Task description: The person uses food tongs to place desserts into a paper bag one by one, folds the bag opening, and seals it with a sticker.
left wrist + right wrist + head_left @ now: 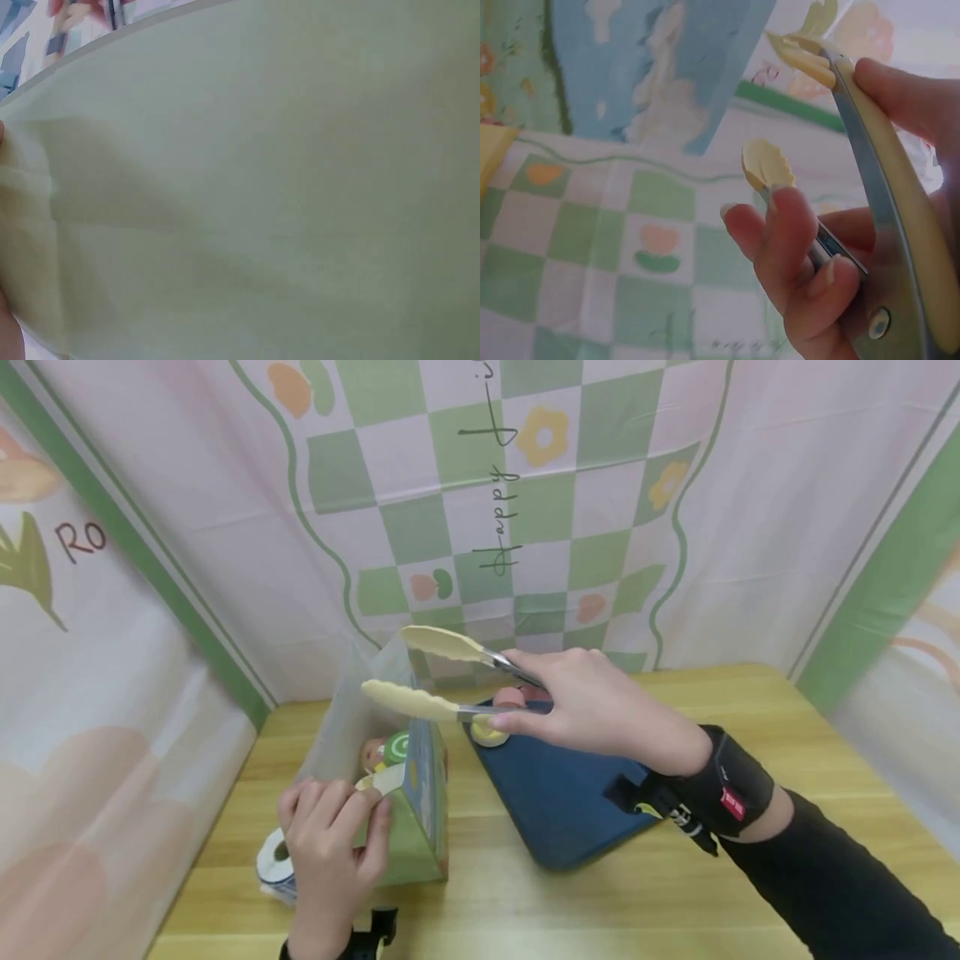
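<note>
My right hand (592,702) grips a pair of tongs (498,664) with pale yellow tips. The tongs' arms are spread, with nothing between them, above the mouth of a gift bag (408,852). In the right wrist view, fingers and thumb wrap the metal arms of the tongs (885,210). My left hand (330,835) holds the near rim of the bag, fingers curled over it. Inside the bag lie small colourful things, among them a round green-and-white piece (397,747). The bag's pale green side (255,195) fills most of the left wrist view.
A dark blue tray (555,810) lies right of the bag on the wooden table (517,910). On its far left corner sit a pink piece (509,697) and a round yellow piece (489,732). A white roll (276,858) stands left of the bag. Printed curtains surround the table.
</note>
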Available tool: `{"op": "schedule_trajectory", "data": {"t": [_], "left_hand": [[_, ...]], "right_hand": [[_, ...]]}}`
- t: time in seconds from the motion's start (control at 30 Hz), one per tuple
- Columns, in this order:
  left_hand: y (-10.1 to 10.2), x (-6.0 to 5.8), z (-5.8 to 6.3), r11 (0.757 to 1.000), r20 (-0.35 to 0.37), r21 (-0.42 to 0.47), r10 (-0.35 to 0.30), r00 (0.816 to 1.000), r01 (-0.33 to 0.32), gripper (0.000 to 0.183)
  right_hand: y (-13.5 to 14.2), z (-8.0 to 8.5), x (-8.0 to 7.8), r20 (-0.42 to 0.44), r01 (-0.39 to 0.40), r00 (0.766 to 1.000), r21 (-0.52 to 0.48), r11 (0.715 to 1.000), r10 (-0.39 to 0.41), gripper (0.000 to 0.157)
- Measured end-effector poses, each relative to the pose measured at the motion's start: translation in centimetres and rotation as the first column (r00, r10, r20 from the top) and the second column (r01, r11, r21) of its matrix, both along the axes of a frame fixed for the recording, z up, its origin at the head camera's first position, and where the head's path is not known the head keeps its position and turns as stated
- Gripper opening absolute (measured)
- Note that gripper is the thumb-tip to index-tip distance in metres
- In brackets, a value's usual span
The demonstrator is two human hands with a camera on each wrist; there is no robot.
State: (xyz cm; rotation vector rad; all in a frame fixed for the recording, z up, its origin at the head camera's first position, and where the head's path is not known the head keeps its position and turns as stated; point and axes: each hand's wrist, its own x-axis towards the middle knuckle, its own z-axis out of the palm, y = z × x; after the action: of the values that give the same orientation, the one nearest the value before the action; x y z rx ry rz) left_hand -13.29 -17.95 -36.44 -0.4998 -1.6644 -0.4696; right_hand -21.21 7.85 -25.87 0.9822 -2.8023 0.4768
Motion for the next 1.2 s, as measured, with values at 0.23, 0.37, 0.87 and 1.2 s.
{"op": "schedule_trajectory", "data": {"t": [0.23,0.37,0.87,1.2], "left_hand": [[-0.1,-0.1,-0.2,1.000,0.001,0.003,-0.005,1.000,0.005,0.045],[-0.3,-0.2,-0.4,1.000,0.001,0.003,-0.008,1.000,0.008,0.044],[0.1,-0.2,-0.1,1.000,-0.012,0.012,-0.006,1.000,0.006,0.047],[0.2,-0.2,-0.2,1.000,-0.015,0.017,-0.006,1.000,0.006,0.046]], "right_hand": [[2.1,-2.7,-1.6,0.069,0.130,0.989,-0.019,0.991,-0.128,0.072],[2.8,-4.9,-2.5,0.103,0.191,0.977,-0.020,0.981,-0.188,0.074],[2.9,-11.7,-4.1,0.287,0.266,0.930,-0.096,0.959,-0.230,0.085],[2.5,-14.6,-4.6,0.337,0.306,0.904,-0.075,0.949,-0.264,0.087]]}}
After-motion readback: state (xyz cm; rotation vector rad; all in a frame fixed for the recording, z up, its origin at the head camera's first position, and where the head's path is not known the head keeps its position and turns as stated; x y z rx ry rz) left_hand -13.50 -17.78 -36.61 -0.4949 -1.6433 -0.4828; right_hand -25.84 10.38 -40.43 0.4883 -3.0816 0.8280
